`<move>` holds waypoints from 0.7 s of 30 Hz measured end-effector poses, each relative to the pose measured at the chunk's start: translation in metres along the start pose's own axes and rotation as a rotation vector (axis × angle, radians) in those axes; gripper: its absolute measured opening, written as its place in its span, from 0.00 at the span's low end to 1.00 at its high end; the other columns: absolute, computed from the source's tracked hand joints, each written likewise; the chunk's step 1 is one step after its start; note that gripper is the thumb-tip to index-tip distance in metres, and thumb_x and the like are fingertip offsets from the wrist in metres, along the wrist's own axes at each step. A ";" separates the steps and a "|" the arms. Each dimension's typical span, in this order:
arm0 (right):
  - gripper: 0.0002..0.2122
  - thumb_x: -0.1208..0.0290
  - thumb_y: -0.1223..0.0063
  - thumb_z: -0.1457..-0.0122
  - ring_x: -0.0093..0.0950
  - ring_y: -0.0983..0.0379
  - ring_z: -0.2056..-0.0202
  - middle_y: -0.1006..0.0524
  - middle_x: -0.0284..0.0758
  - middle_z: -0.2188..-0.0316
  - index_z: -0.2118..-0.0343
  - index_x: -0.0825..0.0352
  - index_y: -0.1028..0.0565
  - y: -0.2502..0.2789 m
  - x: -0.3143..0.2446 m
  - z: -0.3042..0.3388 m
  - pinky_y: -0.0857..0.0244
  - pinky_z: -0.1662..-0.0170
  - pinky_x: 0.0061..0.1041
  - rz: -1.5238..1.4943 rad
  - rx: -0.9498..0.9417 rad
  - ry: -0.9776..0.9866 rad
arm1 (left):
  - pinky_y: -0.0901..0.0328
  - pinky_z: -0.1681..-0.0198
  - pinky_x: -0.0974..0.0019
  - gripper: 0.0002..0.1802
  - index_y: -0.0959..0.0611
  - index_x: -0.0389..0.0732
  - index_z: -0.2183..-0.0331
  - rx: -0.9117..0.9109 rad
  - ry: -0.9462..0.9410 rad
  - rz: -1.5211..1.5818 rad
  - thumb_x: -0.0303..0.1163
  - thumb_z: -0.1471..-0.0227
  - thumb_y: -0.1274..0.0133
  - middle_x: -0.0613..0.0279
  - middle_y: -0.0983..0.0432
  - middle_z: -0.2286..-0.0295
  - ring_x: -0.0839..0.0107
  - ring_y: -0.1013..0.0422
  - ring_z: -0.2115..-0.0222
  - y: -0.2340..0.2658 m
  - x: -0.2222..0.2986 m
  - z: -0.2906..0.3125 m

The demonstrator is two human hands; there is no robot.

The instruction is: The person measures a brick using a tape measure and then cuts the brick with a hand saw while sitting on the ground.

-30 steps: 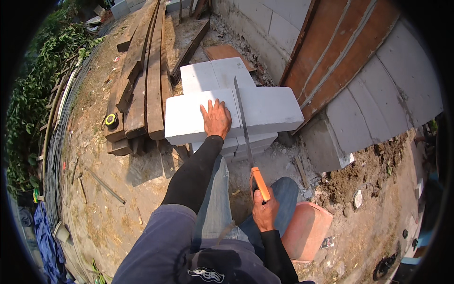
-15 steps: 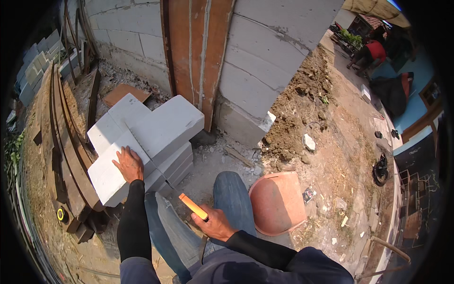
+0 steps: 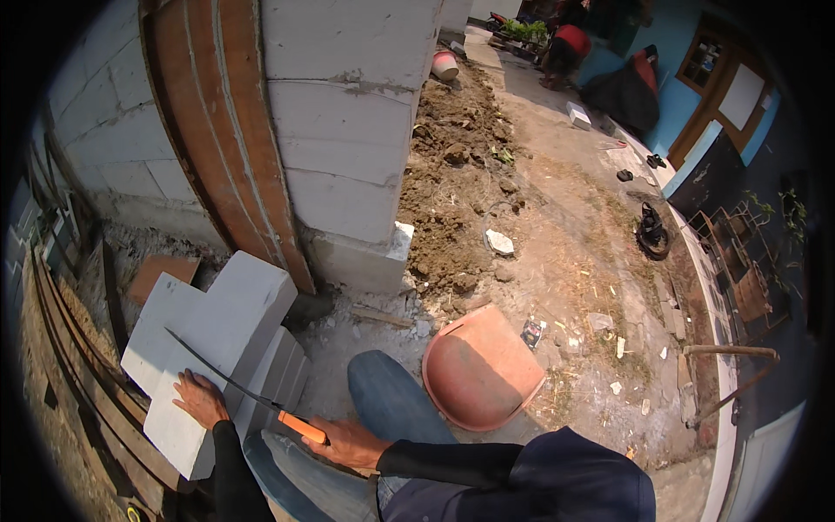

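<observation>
My left hand (image 3: 201,400) lies flat on top of a white lightweight building block (image 3: 170,431), fingers spread and palm down. Beside those fingers, the thin dark blade of a handsaw (image 3: 217,371) runs slantwise over the block's top. My right hand (image 3: 348,444) is wrapped round its orange handle (image 3: 302,426), in front of my knees. Another white block (image 3: 252,291) adjoins on the far side, with more blocks (image 3: 283,370) stacked below. Whether the blade sits in a cut I cannot tell.
Long wooden planks (image 3: 74,348) lie at the left. A pinkish scoop-shaped tub (image 3: 483,370) stands right of my knee. Ahead rises a block wall (image 3: 339,130) with a brown wooden panel (image 3: 209,113). Loose soil (image 3: 457,174) lies beyond; a person in red (image 3: 570,43) bends far off.
My view has swung to the right, so the blocks and both hands appear lower and farther left. The blade looks more bowed now. My left hand stays flat on the block.
</observation>
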State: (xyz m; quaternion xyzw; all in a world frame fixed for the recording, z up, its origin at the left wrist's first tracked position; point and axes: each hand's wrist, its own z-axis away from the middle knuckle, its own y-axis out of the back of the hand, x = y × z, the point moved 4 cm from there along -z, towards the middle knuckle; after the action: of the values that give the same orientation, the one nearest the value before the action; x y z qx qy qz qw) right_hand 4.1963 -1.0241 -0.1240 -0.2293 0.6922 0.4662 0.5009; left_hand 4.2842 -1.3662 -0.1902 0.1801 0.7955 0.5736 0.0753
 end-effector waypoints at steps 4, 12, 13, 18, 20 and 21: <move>0.16 0.59 0.46 0.32 0.52 0.26 0.78 0.25 0.49 0.80 0.56 0.69 0.30 -0.021 0.003 -0.029 0.35 0.74 0.47 -0.024 0.054 0.074 | 0.52 0.34 0.31 0.21 0.23 0.42 0.43 0.073 -0.050 0.010 0.37 0.33 0.57 0.55 0.29 0.41 0.45 0.39 0.36 -0.016 -0.006 0.002; 0.14 0.62 0.44 0.33 0.45 0.24 0.80 0.25 0.45 0.81 0.55 0.68 0.30 0.011 0.007 0.050 0.35 0.77 0.43 -0.044 -0.036 -0.016 | 0.51 0.33 0.32 0.20 0.22 0.41 0.44 0.109 0.002 0.004 0.36 0.34 0.54 0.54 0.28 0.42 0.46 0.38 0.37 -0.003 -0.010 0.001; 0.14 0.62 0.44 0.33 0.46 0.25 0.81 0.25 0.46 0.81 0.55 0.67 0.30 0.004 0.000 0.024 0.35 0.77 0.44 -0.010 -0.058 -0.002 | 0.51 0.33 0.32 0.20 0.22 0.41 0.44 0.109 0.002 0.006 0.36 0.34 0.54 0.54 0.28 0.41 0.46 0.38 0.37 -0.002 -0.009 0.001; 0.14 0.62 0.45 0.32 0.51 0.27 0.81 0.26 0.49 0.82 0.59 0.69 0.31 -0.018 -0.005 -0.048 0.37 0.75 0.46 -0.060 -0.001 0.100 | 0.52 0.33 0.32 0.21 0.22 0.41 0.44 0.037 0.000 -0.016 0.36 0.33 0.55 0.53 0.28 0.41 0.46 0.38 0.36 0.002 0.002 0.004; 0.14 0.62 0.45 0.32 0.51 0.28 0.81 0.27 0.49 0.82 0.60 0.70 0.31 -0.019 -0.007 -0.046 0.37 0.75 0.46 -0.059 -0.024 0.068 | 0.53 0.33 0.32 0.21 0.22 0.41 0.43 0.042 0.012 0.005 0.37 0.33 0.56 0.54 0.28 0.41 0.46 0.39 0.36 0.002 -0.004 0.001; 0.15 0.62 0.45 0.32 0.51 0.28 0.81 0.27 0.49 0.83 0.60 0.70 0.31 -0.019 -0.005 -0.043 0.37 0.75 0.46 -0.056 -0.036 0.050 | 0.54 0.32 0.32 0.21 0.22 0.41 0.43 0.043 0.018 0.017 0.37 0.33 0.56 0.54 0.29 0.40 0.46 0.39 0.36 0.000 -0.006 -0.001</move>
State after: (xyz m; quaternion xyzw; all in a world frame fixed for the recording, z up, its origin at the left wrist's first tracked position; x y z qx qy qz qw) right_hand 4.1927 -1.0717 -0.1246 -0.2692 0.6892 0.4583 0.4924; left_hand 4.2894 -1.3688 -0.1902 0.1831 0.8068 0.5587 0.0593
